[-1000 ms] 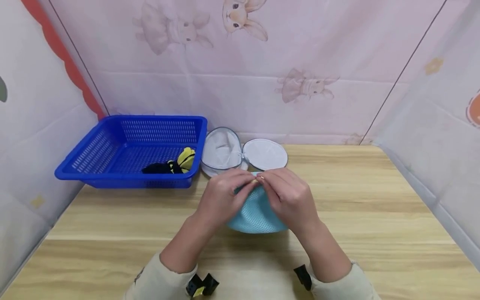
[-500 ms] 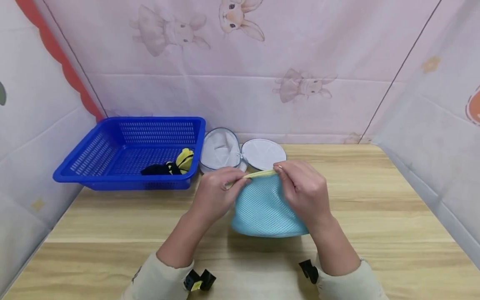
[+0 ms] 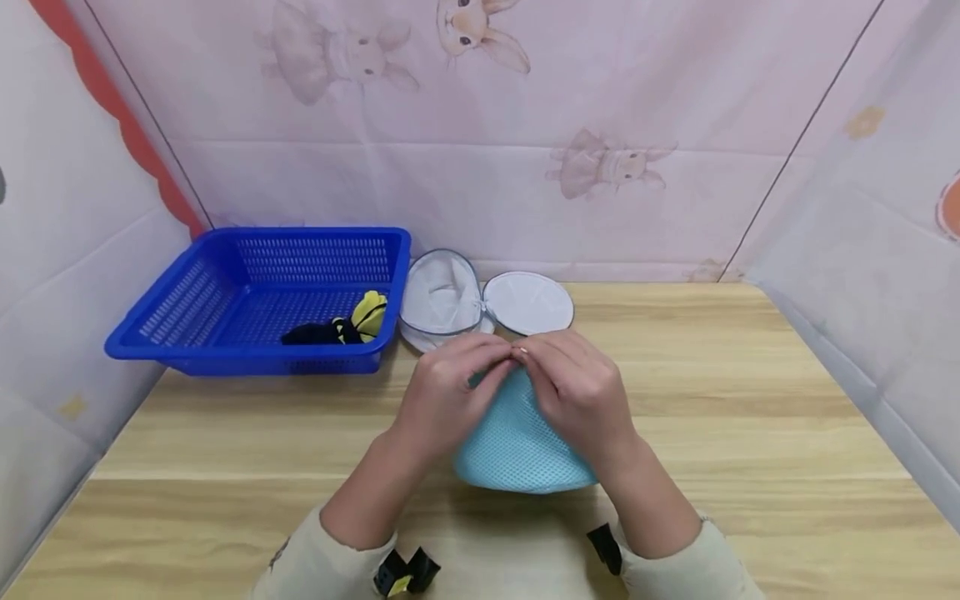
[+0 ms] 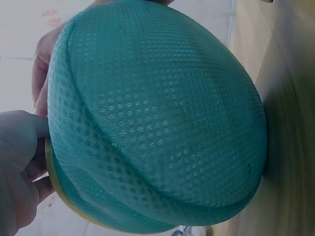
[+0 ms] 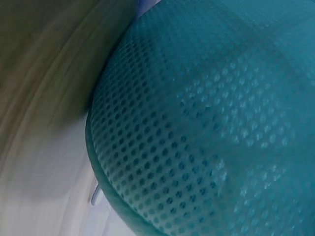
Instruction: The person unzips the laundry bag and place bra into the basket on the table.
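Note:
A turquoise mesh laundry bag [image 3: 521, 454] with yellow edging hangs between both hands, low over the table. My left hand [image 3: 450, 387] and right hand [image 3: 573, 387] meet at its top edge, thumbs and fingertips pinching the edging side by side. From the left wrist the bag [image 4: 162, 108] looks rounded and puffed out, the yellow edging [image 4: 56, 184] running along its near side past the fingers. In the right wrist view the mesh [image 5: 167, 132] fills most of the frame and hides the right hand. Whatever lies inside the bag is hidden.
A blue plastic basket [image 3: 255, 352] stands at the back left, a black and yellow cloth item [image 3: 367, 317] in its near right corner. Beside it, against the back wall, sits a white mesh bag [image 3: 442, 292] with its round lid [image 3: 528, 302] laid open to the right.
Half a second ago the right hand was farther right, with the yellow edging stretched between both hands. Now the hands are together again at the bag's top, as a second ago.

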A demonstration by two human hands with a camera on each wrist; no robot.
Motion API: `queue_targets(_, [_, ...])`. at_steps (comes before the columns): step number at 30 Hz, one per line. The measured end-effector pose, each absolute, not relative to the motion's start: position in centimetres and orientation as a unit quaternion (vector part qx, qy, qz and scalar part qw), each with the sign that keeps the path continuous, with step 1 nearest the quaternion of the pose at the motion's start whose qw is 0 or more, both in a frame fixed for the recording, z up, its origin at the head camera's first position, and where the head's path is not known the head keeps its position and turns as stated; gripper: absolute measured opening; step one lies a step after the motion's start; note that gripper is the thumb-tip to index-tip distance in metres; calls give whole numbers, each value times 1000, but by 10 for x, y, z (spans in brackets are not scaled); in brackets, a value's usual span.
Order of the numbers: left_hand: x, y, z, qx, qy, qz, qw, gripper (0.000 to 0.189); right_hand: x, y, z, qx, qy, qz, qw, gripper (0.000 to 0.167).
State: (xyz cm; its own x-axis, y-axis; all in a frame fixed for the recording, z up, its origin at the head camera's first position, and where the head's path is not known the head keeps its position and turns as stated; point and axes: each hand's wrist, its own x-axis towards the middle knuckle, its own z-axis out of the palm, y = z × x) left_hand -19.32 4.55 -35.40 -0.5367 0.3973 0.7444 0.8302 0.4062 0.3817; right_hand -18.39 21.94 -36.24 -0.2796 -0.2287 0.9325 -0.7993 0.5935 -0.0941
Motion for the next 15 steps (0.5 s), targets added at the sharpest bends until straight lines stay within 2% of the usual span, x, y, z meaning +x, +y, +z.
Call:
queue_targets(11, [-205, 34, -354, -372, -793, -363, 317, 10, -191, 238, -364, 316, -760, 274, 497, 25])
queue_targets(15, [-210, 28, -358, -353, -800, -371, 313, 9, -196, 246, -365, 302, -758, 290, 500, 23])
